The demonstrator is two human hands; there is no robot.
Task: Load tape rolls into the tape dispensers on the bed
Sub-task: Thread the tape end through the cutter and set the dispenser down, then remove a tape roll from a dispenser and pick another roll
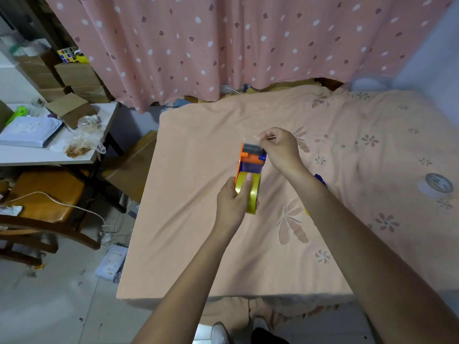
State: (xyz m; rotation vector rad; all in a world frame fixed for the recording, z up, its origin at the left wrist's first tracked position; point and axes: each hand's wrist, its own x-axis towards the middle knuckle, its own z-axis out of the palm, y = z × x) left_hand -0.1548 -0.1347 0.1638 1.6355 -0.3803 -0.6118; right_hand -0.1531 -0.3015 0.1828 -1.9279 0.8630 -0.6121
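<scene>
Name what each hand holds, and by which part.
Left hand grips the tape dispenser around its yellow tape roll; right hand pinches the clear tape end.

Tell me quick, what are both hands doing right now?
Left hand: closed around the shiny yellow tape roll in the orange and blue plastic tape dispenser.
Right hand: fingers pinched on the clear tape end at the dispenser's top.

We look down on a bed [198,244] spread with a peach cover embroidered with flowers. Behind its far edge hangs a pink curtain [223,45] dotted with white and dark leaf shapes. At the left we see a white worktop [49,158] carrying cardboard boxes [77,75] and a puzzle cube [66,54]. Near it stands a wooden chair [44,197] with a white cable [62,203] across its seat. The floor [62,306] is pale tile, with papers lying beside the bed.
</scene>
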